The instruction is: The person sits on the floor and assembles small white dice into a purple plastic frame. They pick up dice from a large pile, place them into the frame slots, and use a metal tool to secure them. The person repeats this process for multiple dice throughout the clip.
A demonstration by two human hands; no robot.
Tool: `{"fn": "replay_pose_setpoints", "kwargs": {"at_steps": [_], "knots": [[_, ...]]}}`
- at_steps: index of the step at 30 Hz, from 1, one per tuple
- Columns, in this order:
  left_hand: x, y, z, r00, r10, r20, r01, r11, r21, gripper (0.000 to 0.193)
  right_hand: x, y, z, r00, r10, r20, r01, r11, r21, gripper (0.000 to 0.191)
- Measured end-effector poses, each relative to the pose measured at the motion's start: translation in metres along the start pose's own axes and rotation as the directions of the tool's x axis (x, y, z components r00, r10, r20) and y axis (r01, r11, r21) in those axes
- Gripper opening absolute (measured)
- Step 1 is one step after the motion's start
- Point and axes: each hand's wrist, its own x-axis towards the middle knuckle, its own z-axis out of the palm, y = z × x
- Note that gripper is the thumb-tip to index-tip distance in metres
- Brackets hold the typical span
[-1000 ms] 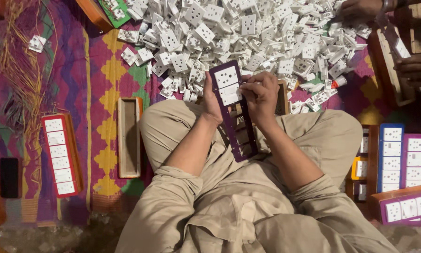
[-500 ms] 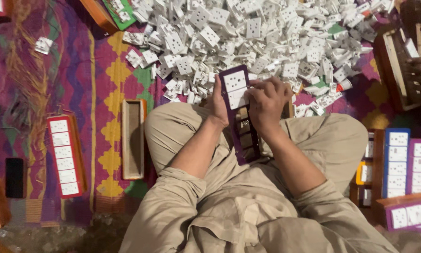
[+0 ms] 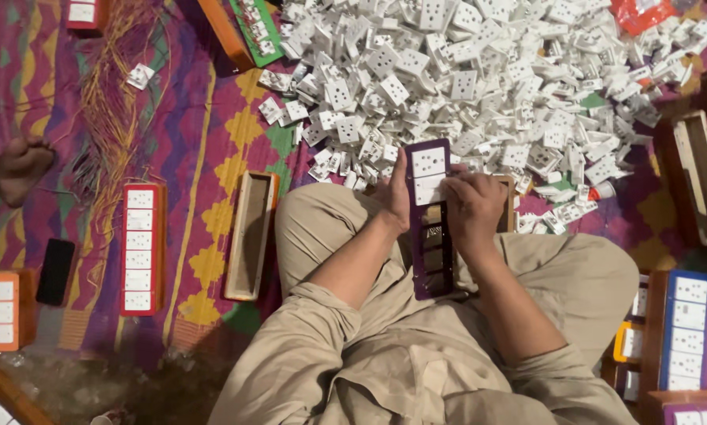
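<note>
1. Two hands meet over a long purple strip frame (image 3: 431,224) lying across the seated person's lap, pointing away from them.
2. Left hand (image 3: 394,197) is clasped round the frame's left edge, thumb along the side, steadying it.
3. Right hand (image 3: 473,208) is curled down on the frame's right side, its fingers (image 3: 452,189) pressing a white socket piece (image 3: 428,191) into the second slot.
4. Just beyond those fingers, one white socket (image 3: 428,161) already sits in the top slot; the slots nearer the wrists are empty.
5. Further out from both hands lies a big heap of loose white sockets (image 3: 479,79) on the patterned mat (image 3: 204,142).
6. Off to the left hand's side lie an empty wooden tray (image 3: 251,236) and a filled red frame (image 3: 139,248).
</note>
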Motion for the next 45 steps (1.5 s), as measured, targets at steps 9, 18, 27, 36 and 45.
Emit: {"fn": "replay_pose_setpoints", "kwargs": {"at_steps": [9,18,27,36,45], "knots": [[-0.008,0.015,0.011,0.995,0.085,-0.059,-0.086,0.996,-0.025,0.089,-0.018,0.009,0.003,0.999,-0.047,0.012,0.044,0.984,0.174,0.029],[-0.015,0.024,0.04,0.985,0.115,-0.13,-0.111,0.993,0.036,0.087,-0.053,0.058,0.013,0.683,-0.246,0.688,0.452,0.882,-0.132,0.045],[-0.033,0.019,0.058,0.997,0.063,-0.043,-0.064,0.998,-0.02,0.096,-0.047,0.036,-0.002,0.571,-0.102,0.814,0.433,0.881,-0.193,0.023],[-0.035,0.011,0.073,0.996,0.046,-0.08,-0.043,0.999,0.032,0.096,-0.045,0.049,-0.011,0.508,-0.19,0.84,0.302,0.953,0.033,0.02],[-0.032,0.011,0.068,0.986,0.102,-0.132,-0.102,0.995,0.009,0.088,-0.046,0.043,-0.019,0.708,-0.195,0.679,0.309,0.95,-0.049,0.025]]}}
